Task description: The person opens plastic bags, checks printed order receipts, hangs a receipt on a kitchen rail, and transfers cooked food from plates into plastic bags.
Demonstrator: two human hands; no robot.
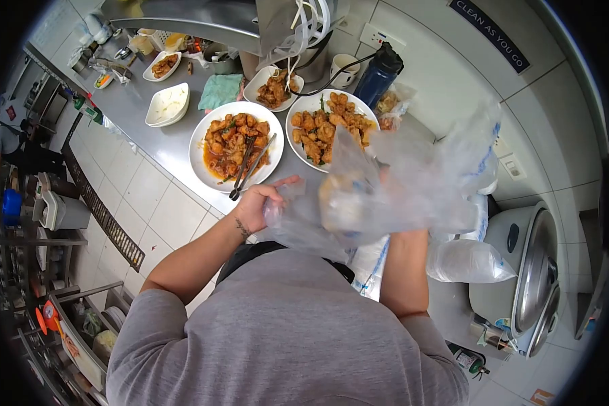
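My left hand (258,205) is closed on the edge of a clear plastic bag (413,203), its index finger pointing out. Something brownish shows blurred through the plastic, too smeared to name. My right hand (386,177) is behind the bag, its fingers mostly hidden and blurred by motion. Beyond my hands, a plate of saucy fried chicken pieces (237,139) has tongs (249,162) lying on it. To its right is a plate of drier fried pieces (328,125), partly covered by the plastic.
Small dishes of fried food (275,88), stacked white bowls (167,106) and a green cloth (220,91) share the steel counter. A dark blue bottle (379,74) stands by the wall. Filled plastic bags (468,260) and a large lidded cooker (521,271) are at right. Another person (24,145) is far left.
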